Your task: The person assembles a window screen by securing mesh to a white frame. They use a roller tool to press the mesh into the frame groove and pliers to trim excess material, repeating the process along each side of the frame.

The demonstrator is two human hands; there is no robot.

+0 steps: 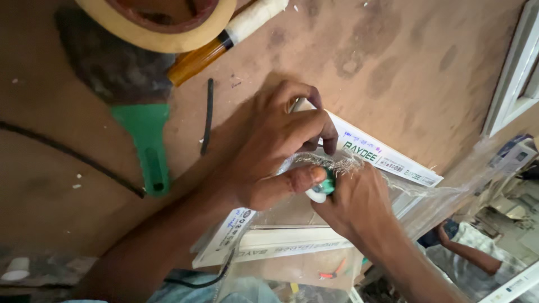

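My left hand (275, 148) presses down on a white plastic profile frame (393, 163) lying on a brown workbench (393, 62), thumb stretched toward my right hand. My right hand (359, 205) is closed around a small green and white tool (322, 188), held at the frame's corner. A strip of clear protective film (443, 196), frayed at its edge, peels off the frame between the two hands. The tool's tip is hidden under my fingers.
A green-handled brush (147, 140) lies at left beside a thin black rubber strip (208, 115). An orange-handled tool (199, 59) and a round tan-rimmed object (163, 36) sit at the top. Another person's arm (469, 252) shows at lower right. A white frame (514, 73) leans at right.
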